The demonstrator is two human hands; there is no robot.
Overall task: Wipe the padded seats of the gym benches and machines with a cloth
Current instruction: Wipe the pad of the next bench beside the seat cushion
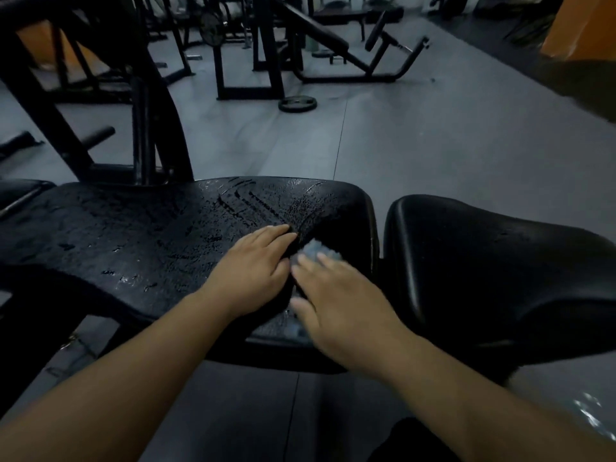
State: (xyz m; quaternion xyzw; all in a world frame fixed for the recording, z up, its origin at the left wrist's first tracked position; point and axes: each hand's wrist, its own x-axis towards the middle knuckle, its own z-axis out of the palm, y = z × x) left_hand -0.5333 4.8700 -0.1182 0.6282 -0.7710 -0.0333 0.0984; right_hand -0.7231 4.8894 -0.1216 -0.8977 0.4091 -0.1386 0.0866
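Observation:
A wide black padded bench seat [140, 235] lies across the view, its cracked surface wet and streaked. My left hand [253, 265] rests flat on the pad near its right end, fingers straight. Just to its right, my right hand [333, 301] presses a pale blue-grey cloth [318, 250] onto the pad; the hand is blurred and covers most of the cloth. A second black padded seat [493, 271] sits to the right, separated by a narrow gap.
Black machine frames [146, 105] stand behind the bench on the left. An incline bench [333, 41] and a weight plate [297, 103] sit on the grey floor [433, 138] farther back. An orange wall [580, 25] rises at the far right.

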